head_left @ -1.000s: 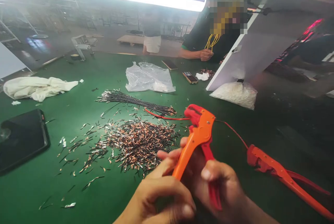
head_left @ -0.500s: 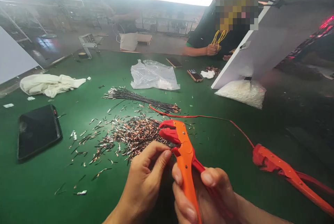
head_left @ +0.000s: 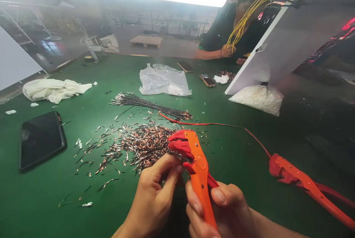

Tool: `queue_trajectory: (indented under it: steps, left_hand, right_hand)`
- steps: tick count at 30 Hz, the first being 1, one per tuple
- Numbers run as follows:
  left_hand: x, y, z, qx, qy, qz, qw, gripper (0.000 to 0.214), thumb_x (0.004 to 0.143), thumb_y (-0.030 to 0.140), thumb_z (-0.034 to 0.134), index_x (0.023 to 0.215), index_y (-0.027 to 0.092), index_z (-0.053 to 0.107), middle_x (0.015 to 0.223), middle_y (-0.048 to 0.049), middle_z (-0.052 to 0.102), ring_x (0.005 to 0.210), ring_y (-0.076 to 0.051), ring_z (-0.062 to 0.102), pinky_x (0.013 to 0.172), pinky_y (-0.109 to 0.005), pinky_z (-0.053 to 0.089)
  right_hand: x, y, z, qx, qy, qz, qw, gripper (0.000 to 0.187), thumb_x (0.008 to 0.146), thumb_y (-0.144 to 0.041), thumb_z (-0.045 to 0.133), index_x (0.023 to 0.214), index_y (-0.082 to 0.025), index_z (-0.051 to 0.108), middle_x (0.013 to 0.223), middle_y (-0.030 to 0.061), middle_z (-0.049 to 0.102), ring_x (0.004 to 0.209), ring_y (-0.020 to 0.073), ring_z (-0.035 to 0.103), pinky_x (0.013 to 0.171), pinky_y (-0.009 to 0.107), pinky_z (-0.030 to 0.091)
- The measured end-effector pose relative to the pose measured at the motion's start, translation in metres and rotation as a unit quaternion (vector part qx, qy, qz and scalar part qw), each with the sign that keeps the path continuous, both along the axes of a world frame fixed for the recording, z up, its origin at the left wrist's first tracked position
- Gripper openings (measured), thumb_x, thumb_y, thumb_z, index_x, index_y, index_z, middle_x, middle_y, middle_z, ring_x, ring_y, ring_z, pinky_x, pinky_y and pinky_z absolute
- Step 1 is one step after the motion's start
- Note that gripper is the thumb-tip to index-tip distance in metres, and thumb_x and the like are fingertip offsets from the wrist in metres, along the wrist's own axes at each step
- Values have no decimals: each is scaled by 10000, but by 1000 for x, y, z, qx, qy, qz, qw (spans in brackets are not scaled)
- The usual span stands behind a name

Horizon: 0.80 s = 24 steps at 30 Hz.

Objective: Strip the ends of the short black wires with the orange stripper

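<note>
A wide green-topped bench (head_left: 55,193) fills the view. At its far right a large white slanted board (head_left: 277,42) leans over a clear plastic bag of small white parts (head_left: 256,99). A crumpled white cloth (head_left: 54,89) lies at the far left, and a crinkled clear plastic bag (head_left: 163,80) lies near the far middle. A black tablet-like slab (head_left: 41,139) lies flat on the left side.

In the middle is a scattered heap of short copper and black wire ends (head_left: 141,143), with a bundle of thin black wires (head_left: 149,105) just behind it. A second orange and red hand tool (head_left: 307,186) lies on the right, and a thin red wire (head_left: 222,124) runs from near it across to the bundle.

Close to the camera, the right hand (head_left: 222,212) is closed around the handles of an orange and red plier-style wire tool (head_left: 195,166), held above the bench near the front edge of the heap, its red head pointing up and left. The left hand (head_left: 156,199) is loosely curled, its fingertips (head_left: 176,169) pinched together right beside the tool's head; whether they hold anything cannot be seen.

Across the bench, another person's hand (head_left: 229,50) grips a bunch of yellow cords (head_left: 241,25). Two dark phones (head_left: 206,80) and a small white wad (head_left: 222,78) lie nearby.
</note>
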<state>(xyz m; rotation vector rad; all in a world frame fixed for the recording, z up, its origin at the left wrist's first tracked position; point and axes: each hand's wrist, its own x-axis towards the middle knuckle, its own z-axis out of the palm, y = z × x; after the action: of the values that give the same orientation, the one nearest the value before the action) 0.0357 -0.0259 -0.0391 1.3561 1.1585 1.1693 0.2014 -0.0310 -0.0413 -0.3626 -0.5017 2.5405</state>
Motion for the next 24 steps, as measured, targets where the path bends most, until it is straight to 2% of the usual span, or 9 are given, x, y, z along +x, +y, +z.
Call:
queue_trajectory:
  steps: [4, 11, 17, 20, 24]
  left_hand:
    - [-2, -3, 0, 34, 59, 12, 998, 139, 965, 227, 549, 905, 219, 674, 689, 41, 619, 578, -94, 512, 543, -175, 442]
    - [-1, -1, 7, 123, 135, 8, 983, 155, 941, 140, 524, 871, 206, 646, 697, 40, 647, 584, -89, 565, 560, -149, 476]
    - [-2, -1, -1, 169, 177, 21, 969, 172, 939, 121, 515, 826, 206, 613, 670, 47, 639, 540, -81, 559, 523, -141, 467]
    - [-3, -2, -2, 174, 188, 29, 966, 165, 938, 115, 508, 837, 207, 600, 674, 48, 652, 552, -83, 598, 540, -138, 493]
    - [-7, 0, -1, 203, 223, 87, 949, 147, 928, 118, 542, 851, 203, 635, 646, 59, 658, 515, -70, 611, 515, -124, 488]
  right_hand:
    - [-2, -3, -3, 15, 31, -26, 999, 242, 788, -437, 624, 792, -196, 614, 483, -67, 497, 371, 89, 284, 501, 220, 329]
    - [-3, -4, -11, 35, 14, -49, 998, 408, 843, -539, 689, 728, -159, 597, 458, -63, 494, 333, 50, 321, 393, 156, 299]
    - [1, 0, -31, 6, 108, -42, 993, 442, 1010, -515, 439, 813, -159, 611, 429, -64, 493, 247, 66, 326, 301, 148, 336]
    - [1, 1, -32, 12, 95, -58, 994, 460, 1020, -486, 415, 783, -141, 606, 416, -57, 489, 262, 55, 327, 341, 141, 359]
    - [1, 2, -28, -22, 65, -21, 997, 467, 924, -577, 471, 862, -140, 620, 511, 0, 587, 390, 100, 496, 458, 197, 435]
